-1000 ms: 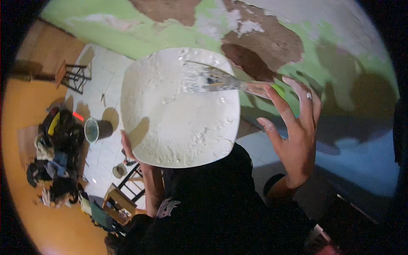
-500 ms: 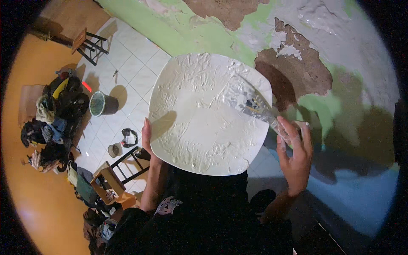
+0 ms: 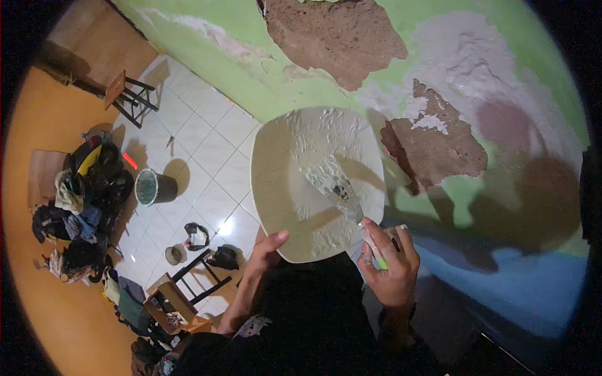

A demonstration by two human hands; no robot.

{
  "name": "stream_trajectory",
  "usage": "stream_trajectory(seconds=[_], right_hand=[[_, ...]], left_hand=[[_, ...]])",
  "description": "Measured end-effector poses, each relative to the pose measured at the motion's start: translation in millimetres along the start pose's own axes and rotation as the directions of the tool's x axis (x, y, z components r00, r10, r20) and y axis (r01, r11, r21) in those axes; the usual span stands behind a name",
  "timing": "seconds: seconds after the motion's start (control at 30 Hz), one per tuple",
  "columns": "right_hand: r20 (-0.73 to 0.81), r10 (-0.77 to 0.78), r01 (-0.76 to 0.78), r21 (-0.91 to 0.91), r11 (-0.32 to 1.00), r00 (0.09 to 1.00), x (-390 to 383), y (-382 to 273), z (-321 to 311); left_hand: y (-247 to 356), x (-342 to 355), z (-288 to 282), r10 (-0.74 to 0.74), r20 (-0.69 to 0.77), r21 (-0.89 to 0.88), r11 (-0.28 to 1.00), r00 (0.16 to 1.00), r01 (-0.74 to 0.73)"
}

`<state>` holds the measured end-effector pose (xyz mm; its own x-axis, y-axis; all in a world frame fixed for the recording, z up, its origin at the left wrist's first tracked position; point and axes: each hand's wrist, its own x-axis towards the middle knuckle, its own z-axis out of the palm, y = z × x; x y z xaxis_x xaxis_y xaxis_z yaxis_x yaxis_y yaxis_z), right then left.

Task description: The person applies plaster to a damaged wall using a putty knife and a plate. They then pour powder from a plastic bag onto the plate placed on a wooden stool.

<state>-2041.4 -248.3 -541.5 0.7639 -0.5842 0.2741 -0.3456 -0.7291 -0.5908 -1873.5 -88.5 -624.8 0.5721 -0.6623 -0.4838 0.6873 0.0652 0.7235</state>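
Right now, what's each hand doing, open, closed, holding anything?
Left hand: closed on the rim of the white plaster board, thumb on top.
Right hand: closed around the putty knife handle.

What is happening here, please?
A person stands high up by a wall whose green paint has peeled off in brown patches. The left hand holds a white board coated with wet plaster by its near edge. The right hand grips a putty knife, its blade lying on the board's plaster. Far below, on the tiled floor, stands a bucket.
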Motion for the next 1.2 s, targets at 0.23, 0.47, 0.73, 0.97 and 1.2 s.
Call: stream_trajectory(seconds=[0.23,0.47,0.73,0.97,1.2], right_hand=[[-0.094,-0.005,0.003,-0.018,1.0,0.996,37,-41,32],[-0.137,0.052,-0.042,0.073,0.996,0.989,71,-91,68],[-0.2,0.049,-0.034,0.079,0.996,0.979,83,-112,101],[-0.255,0.051,-0.047,0.021,0.999,0.966,80,-113,115],[-0.283,0.069,-0.07,0.006,0.998,0.957,78,-116,127]], left_hand=[[51,35,-44,-0.092,0.237,0.068,0.995,0.967,0.078],[88,48,-78,-0.102,0.317,0.076,0.994,0.943,0.082],[114,64,-112,-0.148,0.406,0.192,0.979,0.902,0.074],[127,70,-120,-0.153,0.444,0.291,0.956,0.883,0.02],[132,78,-135,-0.184,0.438,0.343,0.939,0.88,0.025]])
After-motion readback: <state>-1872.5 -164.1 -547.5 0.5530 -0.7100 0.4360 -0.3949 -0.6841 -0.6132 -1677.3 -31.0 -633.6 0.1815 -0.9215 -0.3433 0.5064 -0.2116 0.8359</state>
